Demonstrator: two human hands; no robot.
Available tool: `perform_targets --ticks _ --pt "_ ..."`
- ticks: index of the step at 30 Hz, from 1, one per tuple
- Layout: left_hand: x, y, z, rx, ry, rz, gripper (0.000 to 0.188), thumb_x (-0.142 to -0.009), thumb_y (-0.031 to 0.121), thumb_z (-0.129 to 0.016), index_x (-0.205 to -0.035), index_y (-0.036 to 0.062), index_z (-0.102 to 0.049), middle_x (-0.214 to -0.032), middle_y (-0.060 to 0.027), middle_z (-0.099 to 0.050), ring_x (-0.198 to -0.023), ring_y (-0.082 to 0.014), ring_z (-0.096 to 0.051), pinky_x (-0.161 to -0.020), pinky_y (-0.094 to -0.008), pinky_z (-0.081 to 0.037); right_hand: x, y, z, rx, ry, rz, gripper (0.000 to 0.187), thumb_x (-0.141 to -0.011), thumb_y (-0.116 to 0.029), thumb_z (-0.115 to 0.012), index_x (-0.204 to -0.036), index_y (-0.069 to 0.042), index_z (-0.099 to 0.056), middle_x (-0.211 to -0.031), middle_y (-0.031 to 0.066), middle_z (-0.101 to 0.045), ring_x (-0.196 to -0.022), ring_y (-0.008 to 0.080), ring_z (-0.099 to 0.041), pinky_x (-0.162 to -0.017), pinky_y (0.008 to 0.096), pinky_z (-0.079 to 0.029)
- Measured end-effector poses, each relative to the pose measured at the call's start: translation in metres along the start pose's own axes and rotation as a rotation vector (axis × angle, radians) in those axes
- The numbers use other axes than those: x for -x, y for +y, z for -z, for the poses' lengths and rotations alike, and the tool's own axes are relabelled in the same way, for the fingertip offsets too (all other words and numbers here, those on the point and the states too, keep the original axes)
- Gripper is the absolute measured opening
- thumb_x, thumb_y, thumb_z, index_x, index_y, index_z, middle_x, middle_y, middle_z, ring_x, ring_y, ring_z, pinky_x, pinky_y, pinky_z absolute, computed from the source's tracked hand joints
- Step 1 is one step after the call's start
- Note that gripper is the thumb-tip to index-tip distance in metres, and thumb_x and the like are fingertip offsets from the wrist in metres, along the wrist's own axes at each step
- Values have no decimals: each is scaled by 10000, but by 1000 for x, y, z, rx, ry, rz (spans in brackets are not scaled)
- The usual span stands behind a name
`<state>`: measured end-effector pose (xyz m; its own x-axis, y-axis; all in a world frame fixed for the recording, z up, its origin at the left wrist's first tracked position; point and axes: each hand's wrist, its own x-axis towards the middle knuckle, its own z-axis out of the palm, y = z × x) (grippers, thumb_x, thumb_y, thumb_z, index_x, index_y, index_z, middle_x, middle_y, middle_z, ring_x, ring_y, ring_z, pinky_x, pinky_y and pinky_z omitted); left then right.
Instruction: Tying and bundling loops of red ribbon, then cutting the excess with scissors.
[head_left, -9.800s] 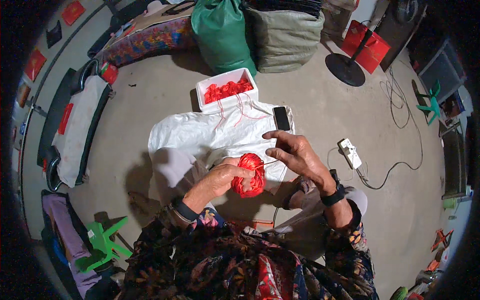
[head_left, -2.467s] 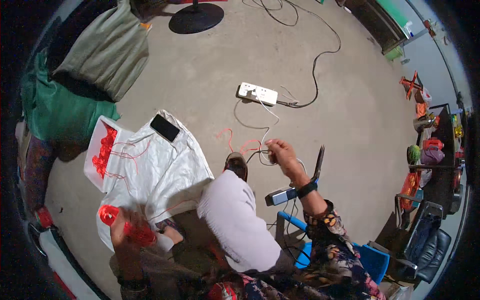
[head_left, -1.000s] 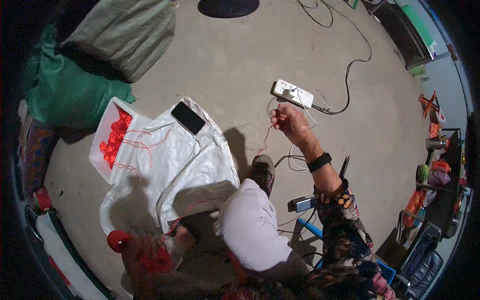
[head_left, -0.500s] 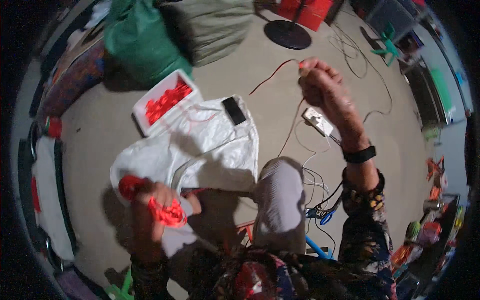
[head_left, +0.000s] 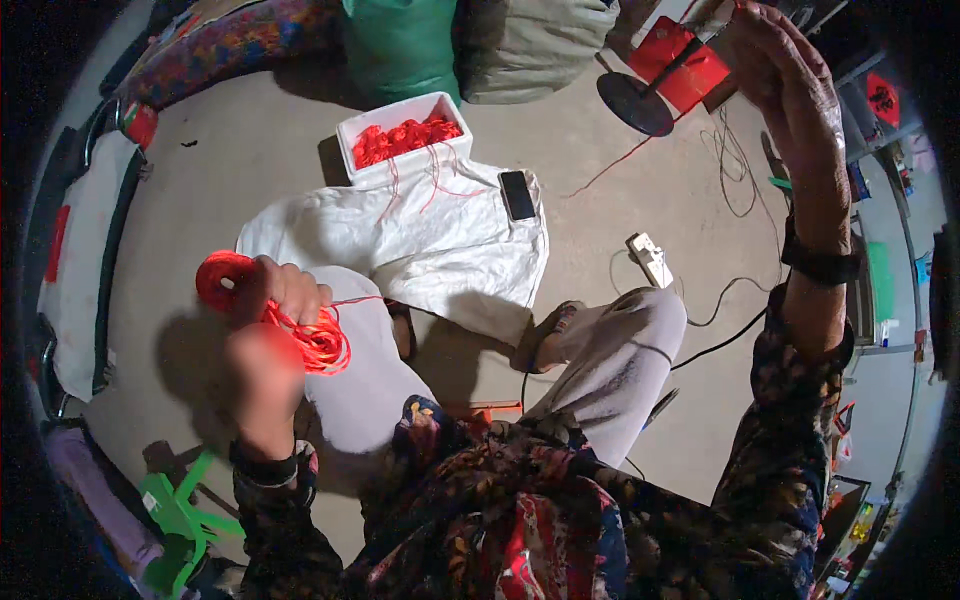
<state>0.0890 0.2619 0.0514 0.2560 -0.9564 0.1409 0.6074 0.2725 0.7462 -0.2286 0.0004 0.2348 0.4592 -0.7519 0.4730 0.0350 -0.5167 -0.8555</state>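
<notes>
At the left, my left hand [head_left: 285, 300] is closed around a bundle of bright red cord [head_left: 325, 345]. One end of the bundle, a rounded coil, sticks out beyond the fingers, and loops hang at the other end near my knee. A thin strand runs right from it across my lap. High at the upper right, my right hand [head_left: 785, 85] is raised with its fingers pinched together by the frame's edge. A thin red strand [head_left: 610, 173] trails near this hand; the fingertips are partly cut off by the edge.
A white box [head_left: 375, 174] full of red cord stands on a white sheet [head_left: 400, 245], beside a black phone [head_left: 518, 195]. Farther back are a green sack [head_left: 400, 45], a beige sack [head_left: 535, 50] and a round black stand base [head_left: 635, 105]. A white power strip [head_left: 650, 260] and cables lie right.
My right hand has risen up and to the right, toward the frame's edge. My left hand still grips the red cord. The whole view has shifted, and my knees are farther apart.
</notes>
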Motion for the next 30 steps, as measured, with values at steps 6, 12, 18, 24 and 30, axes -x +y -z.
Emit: perform_targets --ticks 6,12,18,24,30 --pt "7 0 -18 -34 64 59 335 -899 251 -561 -643 122 -387 -574 5 -388 -545 -129 -388 -622 -302 -351 18 4 -18 201 -258 34 330 -936 -249 -570 -1161 -7 -585 -961 23 -615 -802 106 -550 -718 246 -454" --pt "5 -22 -55 31 -17 318 289 -898 246 -577 -676 90 -477 -579 -8 -463 -588 -149 -485 -709 -314 -435 59 43 -78 310 -485 7 207 -936 -161 -553 -946 36 -616 -820 57 -627 -751 126 -589 -690 292 -503" --pt "4 -58 -82 172 -44 511 341 -843 297 -684 -913 -17 -572 -577 -2 -499 -576 -140 -519 -733 -316 -483 101 47 -125 132 -472 -85 172 -908 -133 -566 -902 35 -601 -770 35 -614 -714 91 -529 -636 277 -463" --pt "12 -70 -92 227 -2 513 316 -834 305 -707 -881 34 -551 -587 -9 -498 -578 -145 -512 -705 -334 -485 116 16 -134 100 -568 -216 131 -895 -98 -571 -919 28 -597 -742 102 -634 -666 153 -613 -606 306 -485" --pt "18 -69 -96 241 55 590 313 -818 317 -724 -716 129 -496 -553 -2 -451 -564 -159 -466 -599 -308 -413 126 15 -125 182 -687 -162 187 -924 -112 -576 -1010 52 -608 -849 74 -640 -802 121 -590 -708 282 -500"
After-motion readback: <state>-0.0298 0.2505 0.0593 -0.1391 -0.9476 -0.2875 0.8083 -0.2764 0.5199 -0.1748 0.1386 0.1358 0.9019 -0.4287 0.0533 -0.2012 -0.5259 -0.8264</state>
